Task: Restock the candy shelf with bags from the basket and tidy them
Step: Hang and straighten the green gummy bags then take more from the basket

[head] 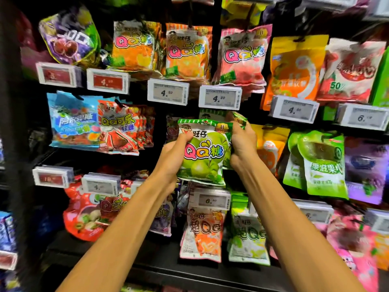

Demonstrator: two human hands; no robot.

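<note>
A green apple QQ candy bag (205,157) is held up in front of the middle row of the candy shelf. My left hand (175,153) grips its left edge, thumb on the front. My right hand (242,146) grips its right edge together with more green bags (239,119) behind it, whose tops show just under a price tag. The hook behind the bags is hidden. The basket is out of view.
Hanging candy bags fill the rack: orange QQ bags (187,53), a pink QQ bag (242,57), a cola bag (117,131), green fruit bags (322,165). Price tags (220,96) jut out on hook ends. A black shelf ledge (189,268) runs below.
</note>
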